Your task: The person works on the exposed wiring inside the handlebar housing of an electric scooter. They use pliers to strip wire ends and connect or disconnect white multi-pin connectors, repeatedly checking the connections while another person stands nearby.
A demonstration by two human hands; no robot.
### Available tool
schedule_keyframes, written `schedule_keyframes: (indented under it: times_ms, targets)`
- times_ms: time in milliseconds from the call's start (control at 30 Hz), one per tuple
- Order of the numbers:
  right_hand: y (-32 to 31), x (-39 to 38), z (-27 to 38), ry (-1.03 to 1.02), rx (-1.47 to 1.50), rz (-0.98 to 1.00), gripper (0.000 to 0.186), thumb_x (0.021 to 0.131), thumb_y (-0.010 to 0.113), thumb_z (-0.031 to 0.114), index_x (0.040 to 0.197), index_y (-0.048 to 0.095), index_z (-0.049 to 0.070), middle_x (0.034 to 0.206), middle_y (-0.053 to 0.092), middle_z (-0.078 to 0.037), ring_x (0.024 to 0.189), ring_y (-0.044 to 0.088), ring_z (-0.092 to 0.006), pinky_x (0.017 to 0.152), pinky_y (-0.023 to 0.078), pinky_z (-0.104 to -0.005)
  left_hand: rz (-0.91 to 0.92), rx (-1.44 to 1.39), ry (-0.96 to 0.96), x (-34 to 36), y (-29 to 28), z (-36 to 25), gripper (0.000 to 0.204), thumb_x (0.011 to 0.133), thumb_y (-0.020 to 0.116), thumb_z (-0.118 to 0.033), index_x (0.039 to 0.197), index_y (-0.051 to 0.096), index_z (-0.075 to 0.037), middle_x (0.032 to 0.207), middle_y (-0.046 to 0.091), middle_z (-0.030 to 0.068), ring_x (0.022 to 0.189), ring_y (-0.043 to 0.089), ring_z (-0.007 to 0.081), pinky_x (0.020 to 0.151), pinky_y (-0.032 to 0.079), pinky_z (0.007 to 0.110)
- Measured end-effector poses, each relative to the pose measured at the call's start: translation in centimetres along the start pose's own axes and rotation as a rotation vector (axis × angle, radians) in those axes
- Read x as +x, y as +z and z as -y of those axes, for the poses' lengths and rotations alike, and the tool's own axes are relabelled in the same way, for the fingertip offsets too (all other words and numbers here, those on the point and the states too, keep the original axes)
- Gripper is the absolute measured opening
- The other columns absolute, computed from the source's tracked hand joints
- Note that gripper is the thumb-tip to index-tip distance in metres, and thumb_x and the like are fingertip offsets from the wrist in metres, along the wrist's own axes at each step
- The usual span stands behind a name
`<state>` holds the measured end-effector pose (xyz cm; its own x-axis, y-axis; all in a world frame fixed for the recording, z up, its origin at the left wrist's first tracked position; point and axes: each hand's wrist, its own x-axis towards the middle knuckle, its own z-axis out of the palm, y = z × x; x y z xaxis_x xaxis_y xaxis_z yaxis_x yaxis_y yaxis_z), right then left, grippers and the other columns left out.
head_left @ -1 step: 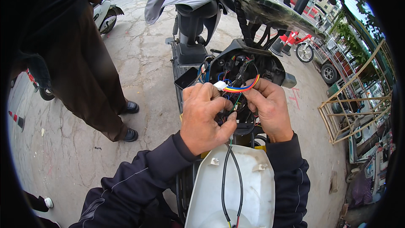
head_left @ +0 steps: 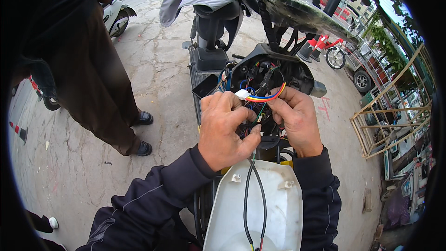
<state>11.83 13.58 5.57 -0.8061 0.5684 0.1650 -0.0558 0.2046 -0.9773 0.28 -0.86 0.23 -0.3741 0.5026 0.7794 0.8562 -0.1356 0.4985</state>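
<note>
My left hand [head_left: 227, 130] is closed, its thumb and forefinger at a thin green wire [head_left: 261, 112]. Against the back of its fingers lies a white plug connector [head_left: 242, 94]. Red, yellow and blue wires [head_left: 267, 98] curve from that plug toward my right hand [head_left: 296, 120], which pinches them between thumb and forefinger. Beyond both hands opens a dark scooter front housing [head_left: 302, 75], crowded with wires and connectors. Below them a white plastic cover [head_left: 281, 209] lies inner side up, crossed by a black two-branch cable [head_left: 265, 200]. My fingers hide part of the wiring.
At left stands a person in dark trousers [head_left: 100, 74]. The scooter seat [head_left: 209, 9] has a grey cloth over it. Handlebar parts and a shield [head_left: 306, 16] hang above the housing. To the right are a wooden frame [head_left: 395, 121] and red-and-white cones [head_left: 316, 46].
</note>
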Motion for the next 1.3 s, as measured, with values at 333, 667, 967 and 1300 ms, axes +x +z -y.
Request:
schedule_keyframes:
  times_ms: [333,667,967,1300]
  targets:
    - [-0.1,-0.1,0.3,0.034,-0.034,-0.006,0.017,0.095,0.066,0.02,0.095,0.068,0.003,0.075,0.061,0.001,0.065,0.053,-0.0067,0.06,0.04,-0.0219,-0.007,0.051,0.005,0.2,-0.7,-0.4,0.036,0.059,0.092,-0.027,0.081,0.069,-0.01,0.082,0.053,0.0049,0.083,0.052,0.0238,0.081,0.036,0.039]
    - [-0.1,0.0,-0.1,0.034,-0.07,-0.015,0.017,0.099,0.065,0.017,0.101,0.066,0.0,0.077,0.064,-0.002,0.064,0.054,-0.0058,0.058,0.04,-0.0209,0.021,0.062,0.001,-0.1,-1.0,-0.4,0.037,0.059,0.093,-0.029,0.073,0.065,-0.011,0.083,0.053,0.0059,0.083,0.052,0.0244,0.081,0.035,0.039]
    - [0.3,0.0,-0.7,-0.029,0.005,-0.053,0.018,0.102,0.064,0.014,0.109,0.06,-0.003,0.078,0.061,-0.001,0.065,0.054,-0.0059,0.056,0.04,-0.0205,-0.005,0.042,-0.033,-0.2,-1.0,-0.2,0.026,0.058,0.083,-0.016,0.075,0.065,-0.008,0.085,0.054,0.0082,0.085,0.052,0.0271,0.082,0.037,0.039]
    - [0.2,0.0,-0.9,-0.048,0.056,-0.03,0.016,0.101,0.066,0.011,0.107,0.06,-0.003,0.081,0.061,-0.003,0.063,0.053,-0.0063,0.053,0.039,-0.0216,0.03,0.103,-0.031,1.0,-0.9,-1.5,0.017,0.069,0.08,-0.018,0.079,0.071,-0.008,0.085,0.053,0.0087,0.087,0.052,0.0284,0.083,0.037,0.042]
